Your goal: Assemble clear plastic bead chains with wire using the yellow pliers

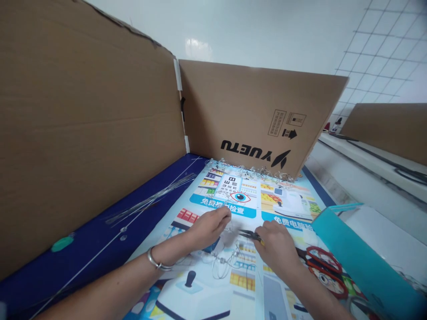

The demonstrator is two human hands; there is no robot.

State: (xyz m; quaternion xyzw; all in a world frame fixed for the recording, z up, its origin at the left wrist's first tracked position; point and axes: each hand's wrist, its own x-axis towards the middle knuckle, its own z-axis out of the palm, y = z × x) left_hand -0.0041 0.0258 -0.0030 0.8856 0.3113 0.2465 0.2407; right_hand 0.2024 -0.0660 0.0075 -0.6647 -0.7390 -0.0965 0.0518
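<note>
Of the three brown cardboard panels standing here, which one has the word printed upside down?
The middle panel behind the hands, printed "YUETU" in black upside down. The large left panel and the far right panel show no word.

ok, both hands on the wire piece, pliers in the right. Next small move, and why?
Probably a short squeeze and twist of the pliers. The right hand holds their tips at the thin wire, and the left hand pinches it right beside them, so it looks braced. The exact contact is too small to tell.
</note>
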